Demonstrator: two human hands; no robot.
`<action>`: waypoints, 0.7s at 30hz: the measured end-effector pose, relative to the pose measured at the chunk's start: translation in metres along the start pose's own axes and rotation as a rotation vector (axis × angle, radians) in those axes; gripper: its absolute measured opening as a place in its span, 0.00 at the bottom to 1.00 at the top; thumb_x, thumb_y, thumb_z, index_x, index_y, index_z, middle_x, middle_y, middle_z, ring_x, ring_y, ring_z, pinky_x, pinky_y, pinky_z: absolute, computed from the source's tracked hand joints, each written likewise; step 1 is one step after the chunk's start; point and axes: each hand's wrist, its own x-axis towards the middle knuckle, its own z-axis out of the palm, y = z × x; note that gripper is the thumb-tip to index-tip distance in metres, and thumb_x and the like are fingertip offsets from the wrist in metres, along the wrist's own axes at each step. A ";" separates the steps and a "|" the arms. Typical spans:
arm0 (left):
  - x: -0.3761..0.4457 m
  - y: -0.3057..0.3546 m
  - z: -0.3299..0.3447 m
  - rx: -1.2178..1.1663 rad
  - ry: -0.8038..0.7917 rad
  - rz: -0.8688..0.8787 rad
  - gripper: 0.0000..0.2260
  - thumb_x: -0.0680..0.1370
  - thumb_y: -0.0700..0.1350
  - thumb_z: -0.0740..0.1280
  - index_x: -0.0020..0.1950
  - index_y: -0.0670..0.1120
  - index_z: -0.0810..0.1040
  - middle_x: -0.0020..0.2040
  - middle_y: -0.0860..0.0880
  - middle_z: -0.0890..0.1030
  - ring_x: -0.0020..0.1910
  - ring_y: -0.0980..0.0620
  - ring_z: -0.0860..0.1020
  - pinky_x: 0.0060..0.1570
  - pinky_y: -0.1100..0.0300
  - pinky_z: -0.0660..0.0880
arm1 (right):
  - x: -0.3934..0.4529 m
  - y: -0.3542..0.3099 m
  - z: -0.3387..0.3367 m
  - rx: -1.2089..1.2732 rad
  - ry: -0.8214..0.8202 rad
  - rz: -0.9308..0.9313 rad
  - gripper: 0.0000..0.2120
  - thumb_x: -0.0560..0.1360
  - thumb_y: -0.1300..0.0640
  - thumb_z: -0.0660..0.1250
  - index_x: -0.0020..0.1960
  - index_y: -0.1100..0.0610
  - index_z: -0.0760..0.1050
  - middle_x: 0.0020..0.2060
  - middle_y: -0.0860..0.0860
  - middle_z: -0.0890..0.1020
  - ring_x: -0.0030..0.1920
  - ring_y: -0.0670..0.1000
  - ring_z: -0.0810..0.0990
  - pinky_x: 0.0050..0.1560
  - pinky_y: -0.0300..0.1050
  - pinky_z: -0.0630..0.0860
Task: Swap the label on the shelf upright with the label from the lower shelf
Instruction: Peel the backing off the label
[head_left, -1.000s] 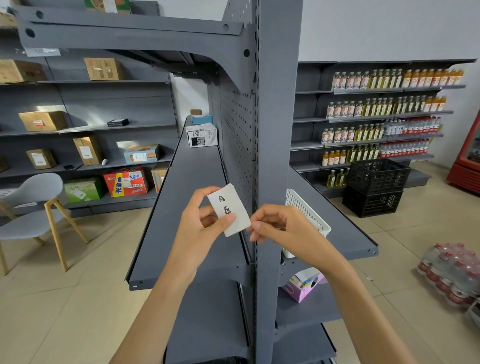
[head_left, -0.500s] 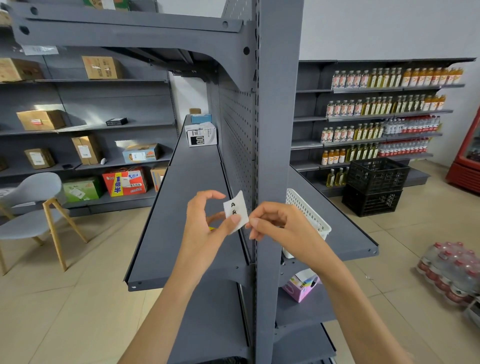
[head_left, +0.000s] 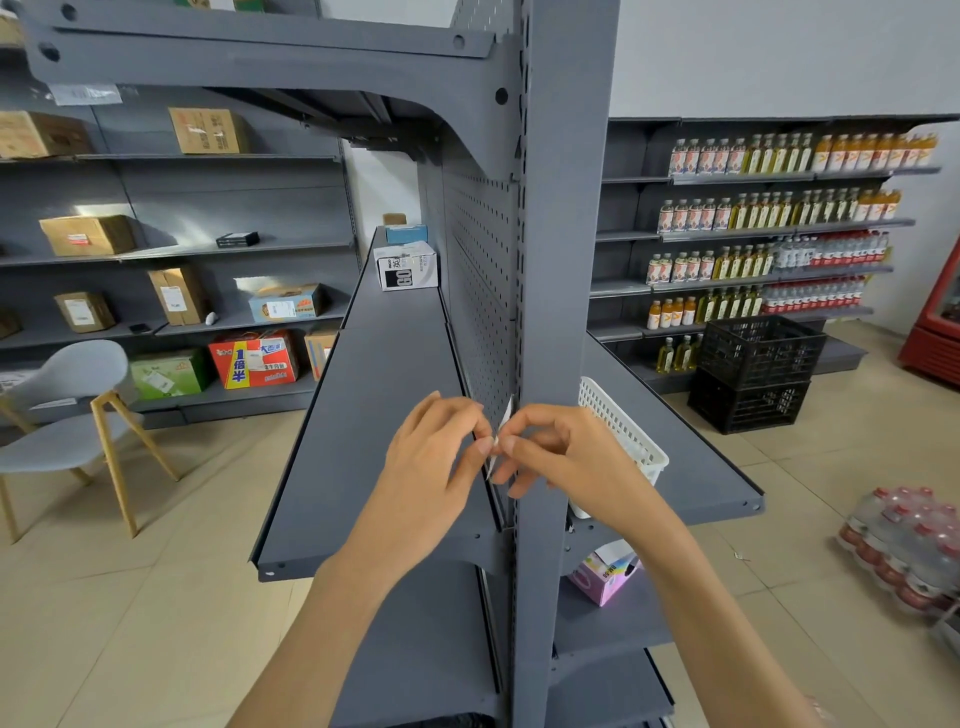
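1. White label (head_left: 503, 431): held edge-on between both hands, just in front of the grey shelf upright (head_left: 563, 322), at the level of the middle shelf (head_left: 384, 395). Its printed face is not readable from here.
2. Left hand (head_left: 436, 467): fingers (head_left: 480, 447) pinched on the label's left edge, probably steadying it.
3. Right hand (head_left: 561, 457): fingers (head_left: 511, 444) pinched on the opposite edge, apparently working the label, perhaps peeling a backing; too small to tell.
4. Judgement: the label is held close to the upright so it can be pressed on next; it is not yet attached.
5. Surroundings: white plastic basket (head_left: 623, 436) on the right-side shelf; pink box (head_left: 602, 577) on the shelf below; white carton (head_left: 405, 265) far along the middle shelf.
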 end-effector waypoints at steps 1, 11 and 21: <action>0.000 -0.001 0.001 0.024 -0.008 0.009 0.09 0.82 0.46 0.59 0.49 0.44 0.75 0.59 0.51 0.79 0.65 0.58 0.66 0.72 0.59 0.60 | 0.000 0.000 0.000 -0.008 -0.004 0.001 0.07 0.81 0.61 0.66 0.46 0.62 0.81 0.36 0.53 0.88 0.31 0.45 0.85 0.32 0.24 0.71; 0.000 0.001 -0.002 0.250 -0.073 0.016 0.11 0.82 0.52 0.51 0.50 0.49 0.71 0.61 0.55 0.78 0.73 0.53 0.67 0.64 0.59 0.65 | 0.006 0.007 0.002 -0.095 0.017 -0.054 0.06 0.79 0.58 0.68 0.46 0.56 0.83 0.33 0.54 0.86 0.31 0.49 0.84 0.47 0.50 0.83; 0.003 0.007 -0.011 0.465 -0.037 0.095 0.11 0.75 0.45 0.57 0.41 0.50 0.79 0.42 0.56 0.82 0.55 0.51 0.82 0.53 0.55 0.78 | 0.008 0.002 0.015 -0.433 0.101 -0.043 0.07 0.76 0.57 0.67 0.41 0.49 0.81 0.30 0.50 0.82 0.27 0.46 0.75 0.33 0.46 0.76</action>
